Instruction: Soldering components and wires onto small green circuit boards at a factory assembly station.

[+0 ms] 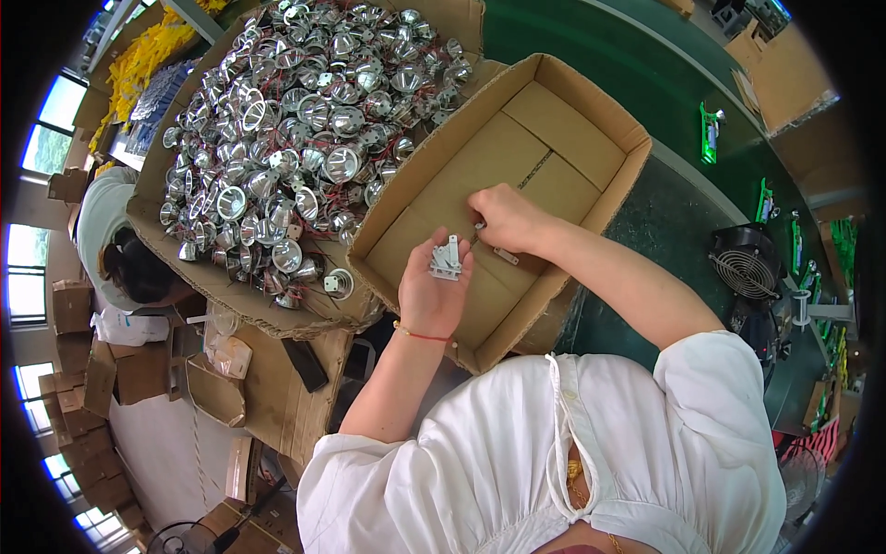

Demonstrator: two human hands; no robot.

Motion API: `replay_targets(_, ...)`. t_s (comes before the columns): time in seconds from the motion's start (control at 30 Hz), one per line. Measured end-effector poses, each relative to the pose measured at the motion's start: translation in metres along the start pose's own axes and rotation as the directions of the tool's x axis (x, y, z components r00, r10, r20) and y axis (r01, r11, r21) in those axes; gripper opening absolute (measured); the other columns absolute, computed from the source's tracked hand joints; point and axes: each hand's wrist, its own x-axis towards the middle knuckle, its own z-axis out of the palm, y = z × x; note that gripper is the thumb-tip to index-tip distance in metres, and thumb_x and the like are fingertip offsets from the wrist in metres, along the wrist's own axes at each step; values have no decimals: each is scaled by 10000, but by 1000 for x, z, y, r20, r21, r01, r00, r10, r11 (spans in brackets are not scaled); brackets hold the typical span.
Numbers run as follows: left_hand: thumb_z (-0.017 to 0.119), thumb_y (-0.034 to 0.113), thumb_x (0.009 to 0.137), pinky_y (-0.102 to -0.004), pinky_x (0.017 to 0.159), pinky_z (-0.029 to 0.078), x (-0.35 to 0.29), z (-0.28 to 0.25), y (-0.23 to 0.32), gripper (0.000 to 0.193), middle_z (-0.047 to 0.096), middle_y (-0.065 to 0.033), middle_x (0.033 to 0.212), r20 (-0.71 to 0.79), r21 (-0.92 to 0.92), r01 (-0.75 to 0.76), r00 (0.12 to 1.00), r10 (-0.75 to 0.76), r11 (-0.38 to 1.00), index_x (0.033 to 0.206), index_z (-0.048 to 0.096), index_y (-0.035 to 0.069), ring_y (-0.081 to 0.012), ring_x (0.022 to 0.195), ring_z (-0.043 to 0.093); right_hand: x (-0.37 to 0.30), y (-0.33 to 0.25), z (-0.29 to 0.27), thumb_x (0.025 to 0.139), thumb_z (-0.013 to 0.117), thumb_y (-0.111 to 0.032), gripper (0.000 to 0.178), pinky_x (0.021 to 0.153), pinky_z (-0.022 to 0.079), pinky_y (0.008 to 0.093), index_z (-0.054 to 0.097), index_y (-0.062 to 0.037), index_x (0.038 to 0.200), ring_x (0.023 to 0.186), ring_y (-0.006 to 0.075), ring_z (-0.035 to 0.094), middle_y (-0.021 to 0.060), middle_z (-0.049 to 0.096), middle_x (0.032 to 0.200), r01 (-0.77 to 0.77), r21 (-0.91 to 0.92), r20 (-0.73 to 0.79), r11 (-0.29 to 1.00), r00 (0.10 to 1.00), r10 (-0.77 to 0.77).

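My left hand [428,300] is turned palm up at the near left side of an open cardboard box [397,210]. Several small white plastic pieces [447,262] rest in its cupped palm and fingers. Inside the box, my right hand [508,218] reaches down with its fingers curled together. A small pale piece [479,226] shows at its fingertips, mostly covered by them. Another small pale piece [506,256] lies on the box bottom below my right wrist.
A large carton [152,198] heaped with shiny lamp reflector cups [305,120] on red wires stands left of the box. On the right run a green bench [688,198] with green-lit parts [711,134] and a black fan [743,263]. Another person [111,240] bends at far left.
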Motion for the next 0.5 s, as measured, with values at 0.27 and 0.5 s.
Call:
replay_targets(0.27, 439, 199, 884, -339, 828, 458, -3, 7, 1, 214, 556, -88, 896, 46, -87, -14, 999, 18, 996, 1016, 495, 42, -213, 876, 554, -29, -21, -38, 661, 722, -172, 252, 604, 486, 287, 577, -3, 780, 669, 197, 608, 116, 617, 723, -9, 351, -36, 936, 999, 23)
replay_targets(0.5, 448, 196, 892, -357, 818, 476, 3, -3, -8, 230, 563, -93, 931, 28, -77, -10, 1000, 12, 997, 1045, 516, 38, -227, 884, 566, -45, -1, -7, 611, 670, -124, 173, 672, 493, 393, 622, -23, 743, 727, 321, 615, 169, 621, 723, -57, 20, 150, 998, 987, 53)
